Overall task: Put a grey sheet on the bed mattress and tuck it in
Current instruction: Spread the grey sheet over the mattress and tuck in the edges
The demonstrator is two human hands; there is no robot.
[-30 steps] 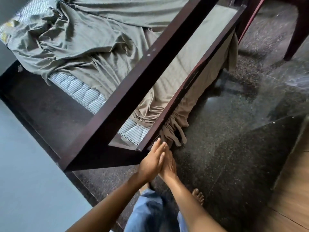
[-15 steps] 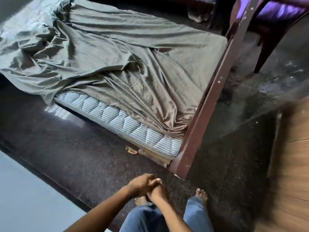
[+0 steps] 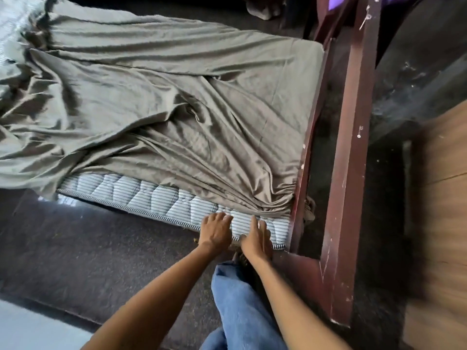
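The grey sheet (image 3: 156,104) lies crumpled over the mattress, bunched into folds at the near right corner by the dark wooden bed frame (image 3: 351,152). A strip of the striped quilted mattress (image 3: 141,192) shows bare along the near edge. My left hand (image 3: 216,231) rests on that bare edge with its fingers spread and relaxed. My right hand (image 3: 256,236) lies beside it, fingers straight on the mattress top and thumb down over the edge. Neither hand touches the sheet.
Dark speckled floor (image 3: 83,251) runs along the near side of the bed. A wooden surface (image 3: 439,203) stands at the right. My leg in blue jeans (image 3: 240,304) is below the hands. A purple object (image 3: 336,1) sits at the top right.
My hands were pressed together in front of me; they have parted and come forward onto the bare mattress edge. The view has moved closer to the bed's near corner.
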